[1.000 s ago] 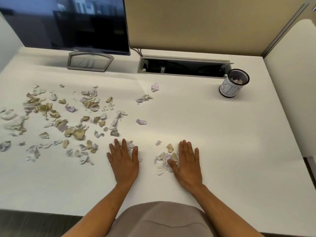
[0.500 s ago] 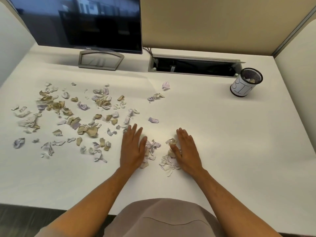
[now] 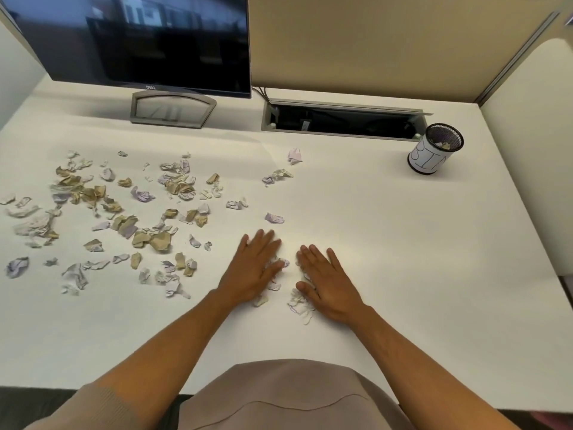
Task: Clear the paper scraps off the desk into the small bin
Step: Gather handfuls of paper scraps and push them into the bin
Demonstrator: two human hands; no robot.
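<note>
Most of the paper scraps (image 3: 124, 212) lay scattered over the left half of the desk (image 3: 403, 259), a loose spread running roughly left to right, with no single heading. My left hand (image 3: 252, 271) lay flat, fingers straight and gripping nothing, pressing on a small pile of scraps (image 3: 279, 274) between my hands. My right hand (image 3: 325, 283) was likewise flat and empty, touching that pile's other side. The small bin (image 3: 435, 153) stood upright, mouth up, well apart at the far right. I judged that light crumpled bits could slip under my palms or spill when lifted.
</note>
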